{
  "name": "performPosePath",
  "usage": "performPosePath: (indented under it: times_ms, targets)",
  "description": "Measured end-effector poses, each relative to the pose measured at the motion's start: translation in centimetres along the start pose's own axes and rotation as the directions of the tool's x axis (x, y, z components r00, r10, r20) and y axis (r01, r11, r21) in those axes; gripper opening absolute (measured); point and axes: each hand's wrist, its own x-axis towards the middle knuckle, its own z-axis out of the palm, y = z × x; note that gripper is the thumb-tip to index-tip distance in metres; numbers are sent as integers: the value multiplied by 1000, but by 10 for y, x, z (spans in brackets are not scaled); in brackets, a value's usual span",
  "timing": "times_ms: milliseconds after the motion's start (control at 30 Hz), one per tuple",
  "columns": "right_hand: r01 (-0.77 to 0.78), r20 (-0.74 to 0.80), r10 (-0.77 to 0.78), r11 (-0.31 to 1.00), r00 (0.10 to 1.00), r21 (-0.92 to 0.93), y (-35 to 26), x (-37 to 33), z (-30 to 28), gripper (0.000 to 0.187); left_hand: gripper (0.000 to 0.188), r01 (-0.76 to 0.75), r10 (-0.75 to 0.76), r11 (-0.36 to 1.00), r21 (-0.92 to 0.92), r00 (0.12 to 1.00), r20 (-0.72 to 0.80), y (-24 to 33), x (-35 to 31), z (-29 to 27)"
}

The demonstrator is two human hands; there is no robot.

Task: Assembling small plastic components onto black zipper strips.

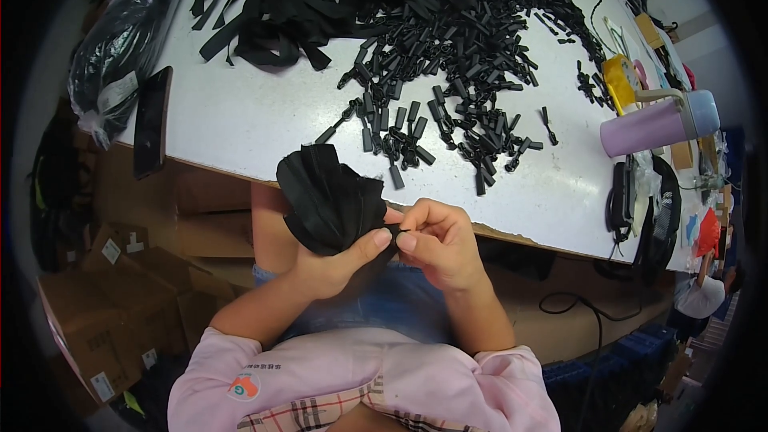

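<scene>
A fanned bundle of black zipper tapes (328, 204) is gripped in my left hand (352, 260), its thumb pressed on the narrow gathered end. Thumb and forefinger of my right hand (448, 248) are pinched together at the end of a tape, just right of the left thumb. Whether a small slider is between those fingertips is hidden. Both hands are over my lap, just in front of the table edge. Beyond them, black zipper sliders (488, 40) with long pulls lie in a big heap, several scattered nearer to me.
More black tapes (276, 16) are piled at the back left of the white table (232, 120). A phone (152, 124) and a plastic-wrapped black bundle (120, 48) lie at the left edge. On the right is a purple tumbler (644, 128). Cardboard boxes (104, 312) stand at lower left.
</scene>
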Motion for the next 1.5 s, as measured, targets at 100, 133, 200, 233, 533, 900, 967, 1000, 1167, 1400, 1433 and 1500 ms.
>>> performPosePath:
  times_ms: [100,133,200,233,533,900,967,1000,1167,1400,1433,1500]
  targets:
    - [56,-77,-59,998,995,-43,4,0,7,6,20,-177,154,970,167,978,140,-1,1,-1]
    - [127,-134,-136,989,982,-77,7,1,10,6,19,-122,114,982,145,992,57,-3,0,-1]
    - [247,-153,-278,949,948,-196,13,2,14,5,19,-68,71,991,120,997,-26,-5,-1,1]
    - [355,-157,-414,884,897,-304,16,2,15,5,18,-85,91,980,180,995,-30,-7,-2,1]
    - [491,29,-688,486,725,-723,21,5,12,10,20,-192,206,957,218,977,-47,-17,-3,5]
    - [375,-6,-442,766,897,-522,15,3,7,4,18,-193,207,932,308,978,-10,-14,-3,2]
    - [342,-21,-393,825,919,-451,12,0,9,5,20,-251,265,919,305,964,-6,-12,-3,1]
    - [265,-54,-300,901,952,-344,10,-3,9,6,20,-250,265,919,305,964,-6,-11,-4,0]
    - [117,-97,-128,987,987,-114,11,-2,9,7,18,-253,230,834,491,967,108,-5,-4,-6]
    - [545,161,-657,435,736,-717,13,3,12,9,15,-110,118,932,346,993,-4,-6,-6,-9]
    - [510,88,-638,517,765,-688,11,2,13,10,14,-95,96,941,326,995,15,-7,-6,-10]
    - [422,65,-501,644,863,-638,5,4,13,9,13,-80,74,948,309,997,30,-9,-5,-10]
